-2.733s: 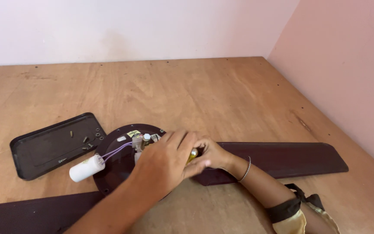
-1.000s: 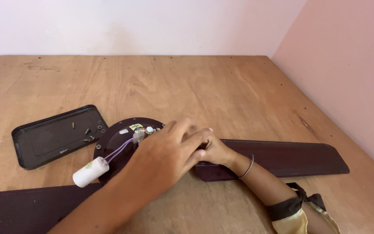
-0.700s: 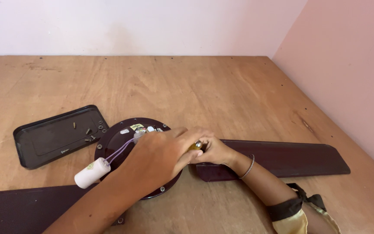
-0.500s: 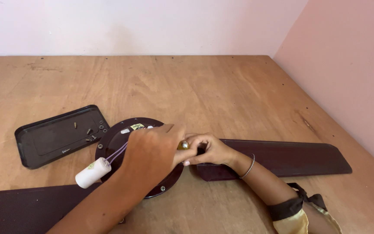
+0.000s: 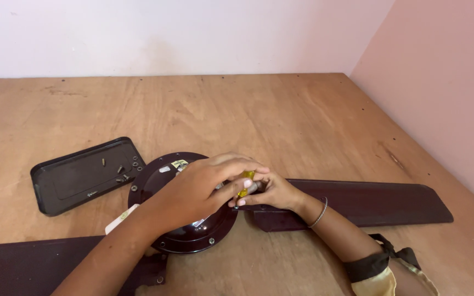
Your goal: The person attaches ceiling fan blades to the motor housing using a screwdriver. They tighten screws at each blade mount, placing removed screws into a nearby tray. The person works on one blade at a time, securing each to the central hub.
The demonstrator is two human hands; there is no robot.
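Nearest the viewer, a sleeve [image 5: 377,268] of dark and yellow cloth is seen on the right forearm, with a thin bangle [image 5: 319,212] worn at the wrist.

Left hand [image 5: 201,183]: laid across the top of the fan motor housing, fingers curled and closed about a yellow-handled tool [image 5: 244,183]. Only a short yellow part of the tool is shown between the fingers; its tip is hidden.

Right hand [image 5: 272,192]: closed on the same yellow-handled tool from the right side, its fingertips touching those of the left hand.

Fan motor housing [image 5: 193,233]: round, dark brown, glossy, set beneath the left hand on the tabletop [image 5: 259,115]; small screws are seen along its lower rim.

Fan blade, right [image 5: 374,201]: long, dark brown, laid flat and extending right from just under the right hand.

Fan blade, left [image 5: 34,268]: dark brown, lying below and left of the left forearm, running to the lower left edge.

Capacitor [image 5: 119,218]: white cylinder, mostly covered by the left forearm, just left of the housing.

Tray [image 5: 67,183]: dark, rectangular, shallow, placed left of the hands, just beside the housing. A few small screws [image 5: 122,174] are held near its right end.

Beyond the hands, bare plywood tabletop is met by a white wall [image 5: 193,33] at the far side and a pink wall [image 5: 445,71] at the right.
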